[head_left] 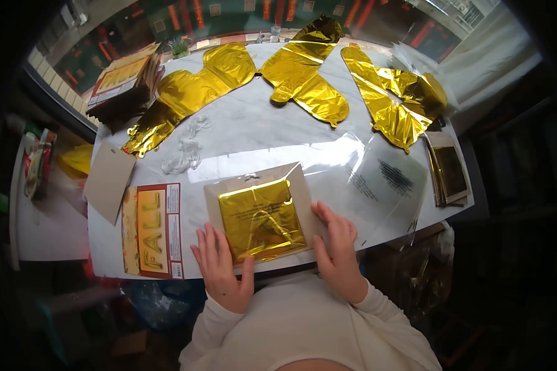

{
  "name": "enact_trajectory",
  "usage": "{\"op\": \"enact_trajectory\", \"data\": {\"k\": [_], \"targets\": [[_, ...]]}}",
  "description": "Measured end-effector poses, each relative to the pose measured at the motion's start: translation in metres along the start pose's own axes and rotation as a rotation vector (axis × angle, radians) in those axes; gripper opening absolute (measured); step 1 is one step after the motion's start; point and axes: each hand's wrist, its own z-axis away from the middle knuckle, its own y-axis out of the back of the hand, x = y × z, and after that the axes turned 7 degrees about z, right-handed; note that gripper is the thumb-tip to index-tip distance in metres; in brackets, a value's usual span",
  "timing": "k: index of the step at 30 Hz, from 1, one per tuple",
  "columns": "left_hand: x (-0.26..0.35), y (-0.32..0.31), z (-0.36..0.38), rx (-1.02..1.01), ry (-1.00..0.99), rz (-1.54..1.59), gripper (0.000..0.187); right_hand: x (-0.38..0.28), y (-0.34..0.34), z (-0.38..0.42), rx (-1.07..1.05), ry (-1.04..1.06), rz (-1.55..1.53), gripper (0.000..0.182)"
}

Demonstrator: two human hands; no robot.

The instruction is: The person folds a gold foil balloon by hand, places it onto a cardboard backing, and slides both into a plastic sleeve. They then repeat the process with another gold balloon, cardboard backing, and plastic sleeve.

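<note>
A clear plastic packet [263, 219] with a folded gold foil balloon and a cardboard backing lies flat at the table's near edge. My left hand [223, 269] rests at its lower left corner, fingers stretched out. At the right edge my right hand [337, 250] is open, thumb and fingers apart, touching or just beside the cardboard. To the left is a printed card [151, 232] reading FALL, and above it a plain cardboard piece [109, 179].
Gold foil balloons [198, 83] lie flat along the far side. A stack of printed cards [124, 83] stands far left, packed packets [447, 170] far right. White string [185, 148] lies left of centre, and clear plastic bags [384, 176] lie right of centre.
</note>
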Motion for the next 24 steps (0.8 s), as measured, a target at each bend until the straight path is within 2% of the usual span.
{"op": "enact_trajectory", "data": {"k": [2,4,5,7,8,9,10,12,13,14,16,18,20,23,24], "targets": [[0.002,-0.001,-0.001,0.002,-0.022,-0.013,0.078,0.0,0.001,-0.001,0.02,-0.034,-0.104,0.064],[0.002,-0.003,-0.001,0.009,-0.009,-0.035,0.082,0.004,0.0,-0.006,0.015,-0.107,-0.517,0.062],[0.002,-0.006,0.0,-0.003,0.001,-0.088,0.083,0.002,0.0,-0.007,0.041,-0.114,-0.507,0.062],[0.004,-0.005,-0.001,0.003,-0.022,-0.065,0.086,-0.006,0.003,-0.011,-0.162,-0.3,-1.241,0.062],[0.003,-0.005,-0.001,0.018,-0.016,-0.057,0.089,-0.004,0.005,-0.013,-0.268,-0.31,-1.238,0.056],[0.004,-0.005,-0.003,0.078,-0.045,-0.016,0.099,0.0,0.001,-0.015,-0.27,-0.22,-1.212,0.053],[0.007,-0.008,-0.006,0.07,-0.069,-0.005,0.099,0.005,0.0,-0.017,-0.275,-0.13,-1.185,0.05],[0.016,-0.011,-0.008,0.42,-0.065,0.461,0.104,0.01,0.008,-0.018,-0.287,-0.066,-1.172,0.048],[0.01,-0.011,-0.012,0.512,-0.131,0.411,0.107,0.011,0.012,-0.02,-0.326,-0.003,-1.166,0.046],[0.003,-0.01,-0.012,0.508,-0.134,0.415,0.107,0.013,0.015,-0.021,-0.32,-0.005,-1.165,0.046],[-0.002,-0.007,-0.013,0.592,-0.172,0.635,0.111,0.016,0.019,-0.023,-0.217,0.207,-0.88,0.045],[-0.004,-0.004,-0.01,0.515,-0.137,0.684,0.111,0.009,0.02,-0.023,-0.169,0.183,-0.829,0.044],[-0.01,-0.008,-0.011,0.476,-0.259,0.653,0.107,0.006,0.021,-0.023,-0.121,0.163,-0.778,0.043],[-0.007,-0.018,-0.01,0.461,-0.199,0.825,0.098,0.014,0.013,-0.016,-0.124,0.142,-0.741,0.04],[-0.013,-0.019,-0.01,0.462,-0.197,0.824,0.098,0.018,0.012,-0.014,-0.138,0.094,-0.811,0.04]]}}
